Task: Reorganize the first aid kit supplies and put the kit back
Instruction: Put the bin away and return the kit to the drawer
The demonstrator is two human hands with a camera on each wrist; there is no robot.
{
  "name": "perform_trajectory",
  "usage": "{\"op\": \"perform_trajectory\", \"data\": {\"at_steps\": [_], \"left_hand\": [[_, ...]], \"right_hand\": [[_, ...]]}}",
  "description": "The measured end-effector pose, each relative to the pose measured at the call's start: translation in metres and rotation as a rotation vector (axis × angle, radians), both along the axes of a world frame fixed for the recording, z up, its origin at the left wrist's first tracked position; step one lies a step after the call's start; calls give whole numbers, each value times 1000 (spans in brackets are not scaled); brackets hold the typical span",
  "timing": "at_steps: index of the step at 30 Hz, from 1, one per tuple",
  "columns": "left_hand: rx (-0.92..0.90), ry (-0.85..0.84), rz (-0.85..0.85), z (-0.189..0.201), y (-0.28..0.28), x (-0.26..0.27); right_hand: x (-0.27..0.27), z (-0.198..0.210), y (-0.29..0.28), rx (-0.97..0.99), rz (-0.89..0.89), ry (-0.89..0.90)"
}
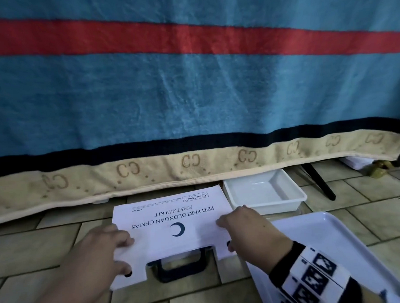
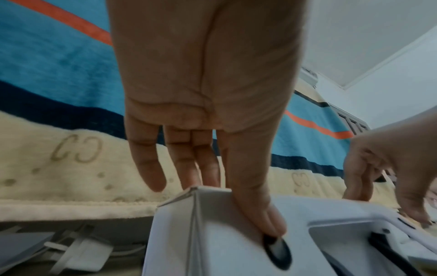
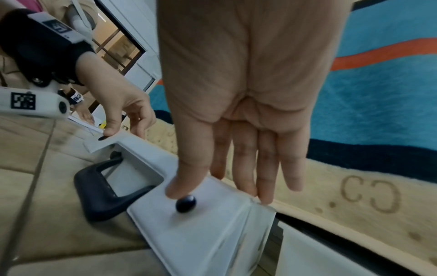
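Note:
The white first aid kit (image 1: 174, 220) lies flat on the tiled floor with its lid down, its printed label facing away from me. Its dark carry handle (image 1: 182, 267) sticks out at the near edge. My left hand (image 1: 128, 256) lies on the near left corner, fingers straight over the top, thumb pressing by a dark latch button (image 2: 278, 250). My right hand (image 1: 227, 234) lies likewise on the near right corner; in the right wrist view its thumb touches the other dark button (image 3: 186, 203). Whatever the kit holds is hidden.
A blue, red-striped blanket (image 1: 192, 95) hangs down just behind the kit. An empty white tub (image 1: 264, 192) sits beside the kit's far right corner. A white tray (image 1: 333, 244) lies at the right, under my right forearm. A black leg (image 1: 318, 181) slants behind the tub.

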State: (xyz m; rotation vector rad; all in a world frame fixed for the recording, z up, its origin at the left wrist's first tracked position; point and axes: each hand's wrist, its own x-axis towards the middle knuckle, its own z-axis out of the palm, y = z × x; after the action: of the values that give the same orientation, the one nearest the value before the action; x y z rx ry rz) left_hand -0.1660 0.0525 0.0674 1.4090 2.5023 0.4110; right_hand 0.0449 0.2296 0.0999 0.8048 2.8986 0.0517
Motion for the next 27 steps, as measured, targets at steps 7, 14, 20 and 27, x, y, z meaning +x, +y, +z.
{"op": "perform_trajectory", "data": {"at_steps": [7,14,20,27], "left_hand": [[26,95,-65,-5,4,0],[21,176,-87,6,7,-6],[-75,196,-191,2,6,-10],[-136,336,-133,27,18,12]], "right_hand": [[-18,-2,2,92,74,-58],[-24,-10,7,110,58,-23],[-25,-22,2,231,74,120],[-4,-13,19,-25,40,65]]}}
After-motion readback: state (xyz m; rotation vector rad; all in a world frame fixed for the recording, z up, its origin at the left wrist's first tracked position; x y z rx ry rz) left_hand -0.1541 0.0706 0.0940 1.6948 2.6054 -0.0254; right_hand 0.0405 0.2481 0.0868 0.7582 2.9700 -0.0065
